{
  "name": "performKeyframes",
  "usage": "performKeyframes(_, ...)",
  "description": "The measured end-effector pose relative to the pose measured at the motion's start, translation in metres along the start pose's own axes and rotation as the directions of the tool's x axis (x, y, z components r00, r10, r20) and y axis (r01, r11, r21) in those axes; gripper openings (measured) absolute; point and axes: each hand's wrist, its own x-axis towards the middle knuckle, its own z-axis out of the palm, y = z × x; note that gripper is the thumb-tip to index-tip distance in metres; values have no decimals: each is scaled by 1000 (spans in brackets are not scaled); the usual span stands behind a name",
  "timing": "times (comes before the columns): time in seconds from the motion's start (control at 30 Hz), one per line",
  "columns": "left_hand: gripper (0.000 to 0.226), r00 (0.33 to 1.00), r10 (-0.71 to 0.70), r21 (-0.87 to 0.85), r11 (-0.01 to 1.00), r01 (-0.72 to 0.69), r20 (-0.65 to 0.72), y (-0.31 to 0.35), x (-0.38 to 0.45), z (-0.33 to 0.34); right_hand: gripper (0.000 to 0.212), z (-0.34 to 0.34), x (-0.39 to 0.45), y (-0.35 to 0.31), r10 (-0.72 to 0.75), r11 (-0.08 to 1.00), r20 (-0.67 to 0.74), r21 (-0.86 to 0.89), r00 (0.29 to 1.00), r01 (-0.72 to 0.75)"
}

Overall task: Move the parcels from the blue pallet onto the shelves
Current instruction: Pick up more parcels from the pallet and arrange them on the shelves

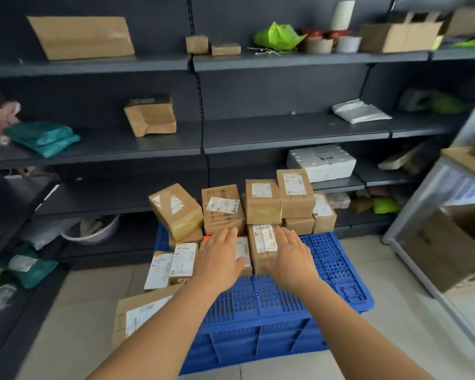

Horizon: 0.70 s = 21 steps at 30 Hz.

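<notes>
Several brown cardboard parcels with white labels are stacked at the back of the blue pallet (337,272). A tall parcel marked "1-6" (263,242) stands at the front of the stack. My left hand (220,256) reaches over a smaller labelled parcel (243,250) just left of it, fingers straight. My right hand (292,256) lies flat against the right side of the "1-6" parcel, fingers straight. Neither hand grips anything. Dark grey shelves (258,133) rise behind the pallet.
The shelves hold a brown paper bag (151,116), teal bags (44,138), a white foam box (321,163) and a flat carton (83,37). A large parcel (137,316) leans on the floor left of the pallet. A glass-fronted cabinet (450,229) stands at right.
</notes>
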Motion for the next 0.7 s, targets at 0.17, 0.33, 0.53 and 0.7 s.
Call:
performKeyframes(0.17, 71, 1000, -9, 7, 1000, 9, 18, 16, 63, 13, 85, -9, 56, 35, 18, 1000, 1, 25, 1000, -18)
performKeyframes(0.33, 72, 991, -106, -17, 994, 108, 81, 32, 134, 32, 84, -23, 128, 81, 40, 997, 39, 71, 998, -42)
performKeyframes(0.53, 81, 943, -279, -105, 948, 300, 181, 42, 215, 71, 86, -28, 217, 146, 142, 971, 127, 174, 982, -163)
performKeyframes(0.7, 95, 884, -380, -172, 885, 433, 270, 37, 262, 103, 99, -11, 271, 186, 190, 936, 224, 253, 956, -246)
